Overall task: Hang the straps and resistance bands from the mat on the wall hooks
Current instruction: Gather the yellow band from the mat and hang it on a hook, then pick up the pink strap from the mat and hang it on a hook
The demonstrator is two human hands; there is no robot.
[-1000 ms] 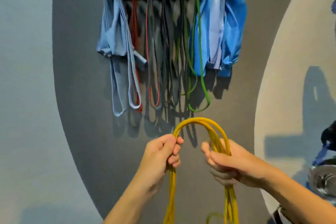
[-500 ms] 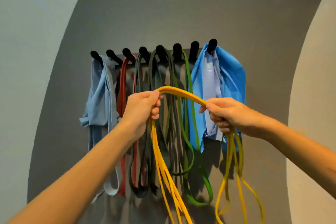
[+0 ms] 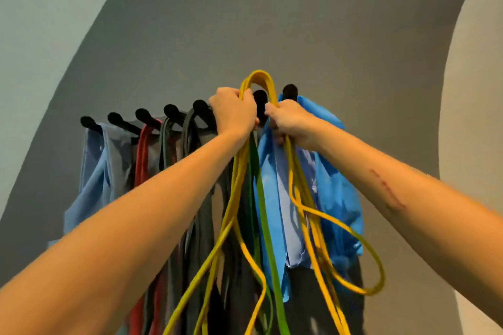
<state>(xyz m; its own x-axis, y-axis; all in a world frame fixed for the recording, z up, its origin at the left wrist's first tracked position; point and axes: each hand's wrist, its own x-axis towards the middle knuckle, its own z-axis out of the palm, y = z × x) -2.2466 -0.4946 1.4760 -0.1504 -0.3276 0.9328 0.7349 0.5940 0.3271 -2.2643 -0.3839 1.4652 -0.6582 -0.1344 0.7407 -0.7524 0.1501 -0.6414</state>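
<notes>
The fingers of the left hand [image 3: 233, 111] curl tightly round one side of a bundled yellow resistance band [image 3: 236, 185], and the fingers of the right hand [image 3: 289, 124] clench round the other side, so both hands grasp the same bundle just below its top. Between the two fists the band rises in a narrow arch of several flat, rubbery strands laid side by side, smooth and matte. That arch stands in front of a black hook [image 3: 260, 98], though whether it touches the peg cannot be told. Below the hands the yellow strands fall in long, slack loops; one loop swings out to the right and is blurred.

Just beside the right hand, a bright blue fabric strap [image 3: 330, 193] hangs in soft, crumpled folds from the last hook [image 3: 290, 90] on the right. A flat green band [image 3: 265, 220] drops straight down between the yellow strands. Further left hang dark grey bands [image 3: 202, 215], a red band [image 3: 142, 155] and a pale blue cloth strap [image 3: 94, 185], each from its own rounded black peg. The pegs form a row on a smooth grey wall [image 3: 299, 22] bordered by lighter curved areas.
</notes>
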